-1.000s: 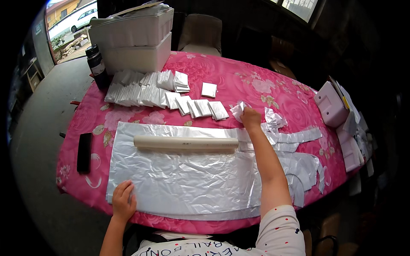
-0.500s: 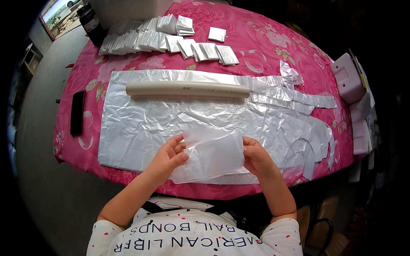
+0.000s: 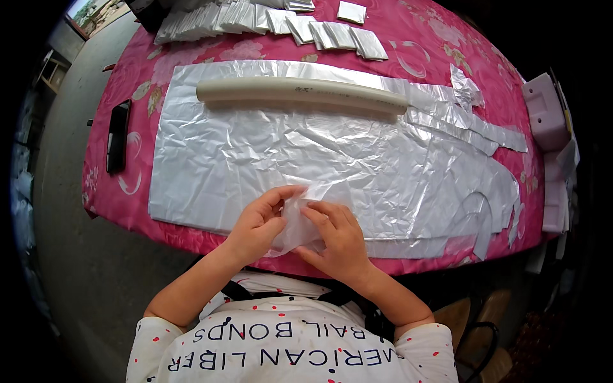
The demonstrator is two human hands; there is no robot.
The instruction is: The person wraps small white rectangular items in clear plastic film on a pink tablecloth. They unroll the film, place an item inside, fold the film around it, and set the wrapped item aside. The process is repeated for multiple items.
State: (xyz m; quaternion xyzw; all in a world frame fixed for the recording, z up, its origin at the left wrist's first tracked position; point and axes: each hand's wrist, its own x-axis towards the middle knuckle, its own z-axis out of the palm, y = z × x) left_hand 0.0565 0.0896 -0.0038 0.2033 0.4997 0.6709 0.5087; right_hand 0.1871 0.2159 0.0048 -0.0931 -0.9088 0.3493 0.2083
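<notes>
Between my two hands is a thin translucent plastic sheet (image 3: pixel 295 223), bunched and partly folded, just above the near edge of the table. My left hand (image 3: pixel 258 223) grips its left side, thumb and fingers closed on the film. From the other side my right hand (image 3: pixel 338 239) is bent over the sheet, its fingers closed on the right part, with the fingertips partly hidden by the film. Beneath them lies a wide stack of silvery-white plastic sheets (image 3: pixel 191 159). A pale beige tube (image 3: pixel 300 92) rests across the stack's far part.
Rows of small folded plastic packets (image 3: pixel 255 19) lie at the back left, and one packet (image 3: pixel 352 12) sits apart. A black phone (image 3: pixel 118 137) is at the left. Cut plastic strips (image 3: pixel 469 134) and a pale pink box (image 3: pixel 544 115) are at the right. A pink floral cloth (image 3: pixel 440 38) covers the table.
My right hand has moved left, bringing the sheet's right side over toward my left hand. The sheet was spread flat between the hands and is now narrower and gathered. The view has tilted nearer.
</notes>
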